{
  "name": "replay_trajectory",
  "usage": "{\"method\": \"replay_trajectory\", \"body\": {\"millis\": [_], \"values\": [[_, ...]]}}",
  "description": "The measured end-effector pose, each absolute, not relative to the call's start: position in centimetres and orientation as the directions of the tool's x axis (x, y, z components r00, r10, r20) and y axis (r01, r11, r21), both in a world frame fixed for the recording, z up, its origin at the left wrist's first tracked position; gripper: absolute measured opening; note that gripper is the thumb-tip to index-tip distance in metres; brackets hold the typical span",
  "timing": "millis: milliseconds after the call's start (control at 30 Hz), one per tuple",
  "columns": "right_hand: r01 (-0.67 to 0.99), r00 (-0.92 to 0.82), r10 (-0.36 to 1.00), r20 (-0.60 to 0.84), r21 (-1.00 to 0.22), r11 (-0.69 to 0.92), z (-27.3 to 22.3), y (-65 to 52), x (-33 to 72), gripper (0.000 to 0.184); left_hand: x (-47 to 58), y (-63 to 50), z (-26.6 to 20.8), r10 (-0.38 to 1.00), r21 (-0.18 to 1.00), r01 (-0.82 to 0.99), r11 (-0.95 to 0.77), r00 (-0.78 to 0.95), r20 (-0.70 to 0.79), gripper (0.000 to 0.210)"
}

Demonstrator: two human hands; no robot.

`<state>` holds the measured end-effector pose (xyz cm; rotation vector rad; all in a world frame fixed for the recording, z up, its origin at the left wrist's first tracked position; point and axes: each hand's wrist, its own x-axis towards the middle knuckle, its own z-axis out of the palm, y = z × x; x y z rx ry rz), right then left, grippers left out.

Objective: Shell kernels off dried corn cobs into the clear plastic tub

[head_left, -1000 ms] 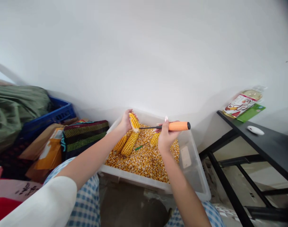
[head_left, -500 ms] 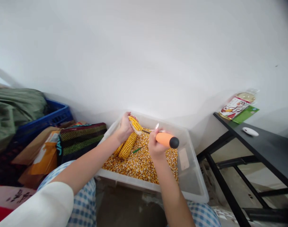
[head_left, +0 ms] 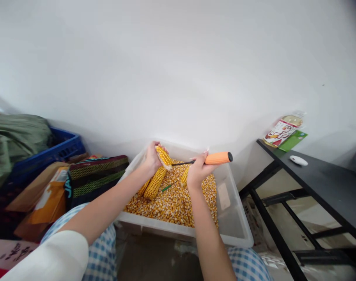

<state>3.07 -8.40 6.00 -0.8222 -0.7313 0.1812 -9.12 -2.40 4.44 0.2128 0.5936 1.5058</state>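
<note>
My left hand (head_left: 152,157) is closed around an ear of dried yellow corn (head_left: 165,157) with a pale strip along its edge. My right hand (head_left: 197,171) grips a screwdriver (head_left: 218,158) with an orange, black-capped handle. Its dark shaft points left, and the tip meets the ear or is hidden by it. Below both hands, a translucent plastic bin (head_left: 233,234) holds loose corn kernels (head_left: 172,208). More whole ears (head_left: 154,184) lie on the kernels at the left. A thin green-handled tool (head_left: 167,187) rests in the middle, and another corn piece (head_left: 184,176) shows beside my right hand.
To the right stands a black table (head_left: 326,181) bearing a bottle (head_left: 284,130), a green packet (head_left: 293,141) and a white oval object (head_left: 298,160). Left of the bin are a mesh bag (head_left: 97,176), cardboard (head_left: 50,195) and a blue crate (head_left: 68,142). A white wall (head_left: 178,78) rises behind.
The screwdriver's handle has swung up and right, so its shaft lies flatter and shows more. My right hand has turned with it. The left hand still holds the ear; the view has shifted slightly.
</note>
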Motion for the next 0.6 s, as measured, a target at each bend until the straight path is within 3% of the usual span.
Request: {"method": "replay_trajectory", "body": {"millis": [200,400,600], "values": [[-0.101,0.735,0.606,0.304,-0.835,0.541,6.2,-7.2,5.3,0.042,-8.9,-2.2,4.3,0.979,0.492,-0.869,0.051,-0.054,-0.196,0.014],[-0.147,0.706,0.663,0.249,-0.864,0.481,3.7,-4.7,6.8,0.036,-8.7,-1.9,3.7,0.985,0.533,-0.844,0.068,-0.028,-0.171,0.016],[-0.316,0.653,0.757,0.024,-0.899,0.301,1.1,-3.4,7.3,0.027,-8.6,-1.8,3.4,0.998,0.556,-0.829,0.059,0.032,-0.059,0.020]]}}
